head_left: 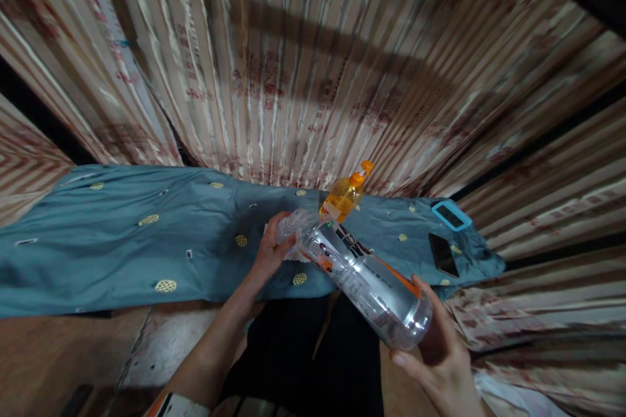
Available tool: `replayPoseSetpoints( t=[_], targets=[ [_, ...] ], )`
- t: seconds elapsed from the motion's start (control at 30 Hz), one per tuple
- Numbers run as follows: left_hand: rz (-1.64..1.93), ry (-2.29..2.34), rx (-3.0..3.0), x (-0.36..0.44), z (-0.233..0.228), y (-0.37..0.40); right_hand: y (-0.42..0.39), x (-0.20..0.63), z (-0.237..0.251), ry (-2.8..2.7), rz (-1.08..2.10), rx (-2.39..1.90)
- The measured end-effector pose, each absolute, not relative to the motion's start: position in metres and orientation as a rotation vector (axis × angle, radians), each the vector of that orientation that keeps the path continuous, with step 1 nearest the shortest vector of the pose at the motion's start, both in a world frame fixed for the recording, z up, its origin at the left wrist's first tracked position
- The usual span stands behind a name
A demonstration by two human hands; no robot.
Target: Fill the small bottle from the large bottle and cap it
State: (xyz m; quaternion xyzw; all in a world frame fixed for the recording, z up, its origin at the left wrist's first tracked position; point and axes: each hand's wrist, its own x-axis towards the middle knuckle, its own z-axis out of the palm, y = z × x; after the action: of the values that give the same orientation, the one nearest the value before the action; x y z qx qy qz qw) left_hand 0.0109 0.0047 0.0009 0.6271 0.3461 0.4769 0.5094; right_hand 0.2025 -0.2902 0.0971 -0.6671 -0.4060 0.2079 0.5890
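Observation:
A large clear plastic bottle [364, 277] with a printed label lies tilted between my hands, neck pointing away and to the left. My right hand [443, 355] cups its base from below. My left hand [270, 249] grips the neck end, fingers wrapped around the mouth together with something white and crumpled. Just behind the bottle stands an orange pump bottle [345, 195] on a teal cloth [147, 241].
The teal cloth with yellow dots covers a low surface in front of me. On its right end lie a dark phone [443, 254] and a blue-cased device [451, 215]. Striped curtains [303, 58] hang behind. The floor [59, 352] below is brown.

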Motion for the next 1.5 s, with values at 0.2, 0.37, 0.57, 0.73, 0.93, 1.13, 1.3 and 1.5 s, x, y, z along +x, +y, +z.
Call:
replayPoseSetpoints(
  t=[0.2, 0.37, 0.57, 0.73, 0.93, 1.13, 1.3, 1.5],
  targets=[
    [1.144, 0.839, 1.519, 0.0103, 0.0005, 0.0059, -0.2885, 0.1970, 0.1049, -0.906, 0.478, -1.574],
    [1.156, 0.834, 1.517, 0.0099, 0.0015, 0.0055, -0.2885, 0.2009, 0.1026, -0.948, 0.468, -1.554],
    [1.159, 0.850, 1.501, 0.0113, 0.0013, 0.0050, -0.2906, 0.2046, 0.0975, -0.956, 0.490, -1.556],
    [1.155, 0.841, 1.500, 0.0111, 0.0012, 0.0054, -0.2909, 0.2034, 0.0994, -0.971, 0.471, -1.556],
    [1.152, 0.811, 1.508, 0.0104, 0.0059, 0.0031, -0.2905, 0.2031, 0.1007, -0.908, 0.468, -1.612],
    [1.132, 0.820, 1.491, 0.0094, 0.0090, 0.0023, -0.2911, 0.2032, 0.1033, -0.912, 0.450, -1.669],
    [1.138, 0.804, 1.494, 0.0098, 0.0065, 0.0026, -0.2914, 0.1996, 0.1065, -0.864, 0.481, -1.681],
    [1.154, 0.793, 1.512, 0.0110, 0.0022, 0.0033, -0.2901, 0.1995, 0.1039, -0.857, 0.469, -1.662]
  ],
)
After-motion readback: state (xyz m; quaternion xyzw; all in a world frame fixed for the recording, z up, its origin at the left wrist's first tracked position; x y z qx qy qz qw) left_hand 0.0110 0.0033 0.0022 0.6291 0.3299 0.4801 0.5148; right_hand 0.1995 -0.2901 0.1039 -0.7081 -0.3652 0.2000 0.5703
